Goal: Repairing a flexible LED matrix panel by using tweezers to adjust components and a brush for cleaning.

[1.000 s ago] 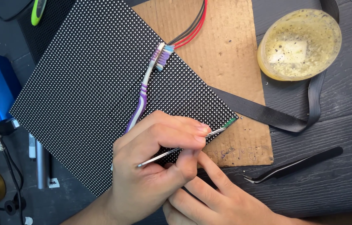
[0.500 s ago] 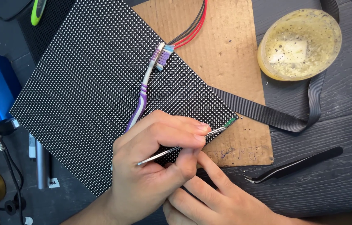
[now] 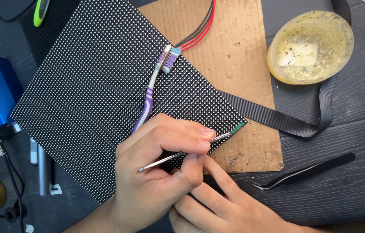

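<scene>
Single head view, steeply downward (perhaps slightly tilted), close over bench (image 3: 346, 190).

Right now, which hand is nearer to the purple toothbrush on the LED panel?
Left. The left hand covers the toothbrush handle's lower end while holding silver tweezers; the right hand lies lower right, apart from it.

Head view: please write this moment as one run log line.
left hand: holds tweezers | tip: panel corner | right hand: beside, under left | toothbrush: on panel
</scene>
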